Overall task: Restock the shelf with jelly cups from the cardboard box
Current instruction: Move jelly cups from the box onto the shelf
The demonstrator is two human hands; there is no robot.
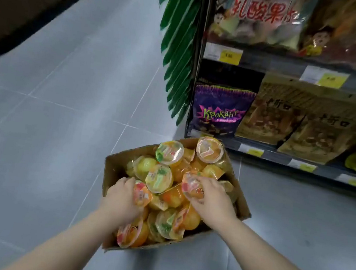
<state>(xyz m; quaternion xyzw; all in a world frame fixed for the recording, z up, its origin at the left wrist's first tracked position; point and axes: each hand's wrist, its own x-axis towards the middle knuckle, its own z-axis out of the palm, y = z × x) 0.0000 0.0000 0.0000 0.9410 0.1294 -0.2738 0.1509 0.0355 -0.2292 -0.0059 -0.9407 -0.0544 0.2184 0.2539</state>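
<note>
Cardboard box (113,169): plain brown corrugated board, matt, edges a bit rough.
Jelly cups (158,178): clear glossy plastic w/ shiny printed film lids; highlights on lids.
Floor (54,98): large grey tiles, smooth, low sheen, thin pale grout lines.
Shelf (281,156): dark frame, looks like painted metal, semi-matt; paper price tags (230,55), yellow/white.
Purple snack bag (218,115): glossy film.
Tan bags (270,116): kraft-paper look, matt.
Green leaf strips (178,46): glossy plastic, smooth.
</note>
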